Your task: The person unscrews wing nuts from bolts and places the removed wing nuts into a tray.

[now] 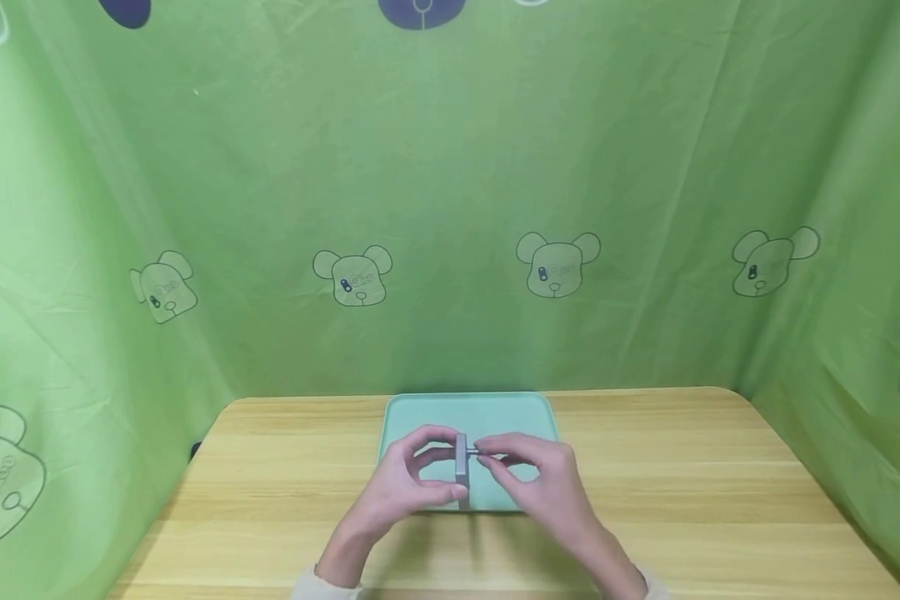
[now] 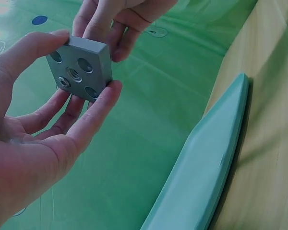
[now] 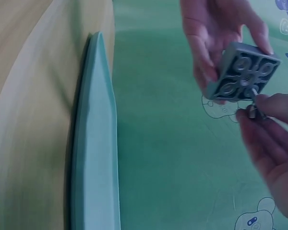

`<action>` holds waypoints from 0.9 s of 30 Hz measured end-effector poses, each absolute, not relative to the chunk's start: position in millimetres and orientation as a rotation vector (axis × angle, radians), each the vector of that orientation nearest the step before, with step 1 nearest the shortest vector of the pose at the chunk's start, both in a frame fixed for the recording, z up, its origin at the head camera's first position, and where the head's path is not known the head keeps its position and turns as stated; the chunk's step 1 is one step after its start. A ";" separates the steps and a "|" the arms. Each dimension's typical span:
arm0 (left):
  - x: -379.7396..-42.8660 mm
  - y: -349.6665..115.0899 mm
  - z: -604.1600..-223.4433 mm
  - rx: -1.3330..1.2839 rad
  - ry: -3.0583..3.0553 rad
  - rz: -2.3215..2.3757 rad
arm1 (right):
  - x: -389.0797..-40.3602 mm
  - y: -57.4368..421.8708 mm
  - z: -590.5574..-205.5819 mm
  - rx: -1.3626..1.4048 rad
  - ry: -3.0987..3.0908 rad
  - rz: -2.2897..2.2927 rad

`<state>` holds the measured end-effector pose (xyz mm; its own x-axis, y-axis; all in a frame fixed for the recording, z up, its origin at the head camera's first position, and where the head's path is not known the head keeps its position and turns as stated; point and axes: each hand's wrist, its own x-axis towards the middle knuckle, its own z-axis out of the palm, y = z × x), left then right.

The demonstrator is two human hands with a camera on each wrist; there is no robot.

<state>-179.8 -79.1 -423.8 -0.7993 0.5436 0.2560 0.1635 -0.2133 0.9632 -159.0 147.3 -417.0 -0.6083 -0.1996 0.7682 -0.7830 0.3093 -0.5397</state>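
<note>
A square grey metal plate (image 1: 462, 457) stands on edge above the tray, held at its rim by the thumb and fingers of my left hand (image 1: 405, 482). Its face in the left wrist view has round corner holes and a threaded hole in the middle; a bolt's tip (image 2: 64, 81) shows inside one corner hole. The ribbed back (image 3: 247, 76) faces my right hand (image 1: 543, 475), which pinches the head end of the bolt (image 3: 254, 94) between thumb and fingers. Part of the bolt's shank sticks out between plate and fingertips. The fingertips partly hide its head.
Beneath both hands, a light green tray (image 1: 465, 407) with a raised rim lies on the wooden table (image 1: 682, 483). Green cloth (image 1: 450, 167) printed with bear heads hangs behind the table and along both sides.
</note>
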 end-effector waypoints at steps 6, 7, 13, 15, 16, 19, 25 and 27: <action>-179.6 -80.6 -421.6 0.866 1.735 2.114 | -169.3 149.2 -419.6 1.097 -1.720 0.944; -179.4 -80.7 -421.2 0.867 1.727 2.117 | -170.0 149.4 -419.2 1.110 -1.695 0.917; -178.6 -80.7 -419.9 0.863 1.704 2.119 | -171.3 148.1 -416.7 1.133 -1.625 0.841; -178.6 -80.8 -419.7 0.864 1.698 2.120 | -171.4 148.1 -417.0 1.135 -1.628 0.862; -178.7 -80.9 -419.8 0.863 1.696 2.122 | -171.4 148.3 -417.3 1.132 -1.639 0.878; -178.6 -81.1 -419.7 0.868 1.701 2.128 | -170.0 149.8 -417.9 1.116 -1.703 0.984; -178.6 -79.9 -419.8 0.877 1.738 2.147 | -162.1 153.1 -416.2 0.961 -1.930 1.430; -178.7 -79.0 -420.0 0.885 1.758 2.145 | -160.0 152.8 -414.8 0.839 -1.996 1.662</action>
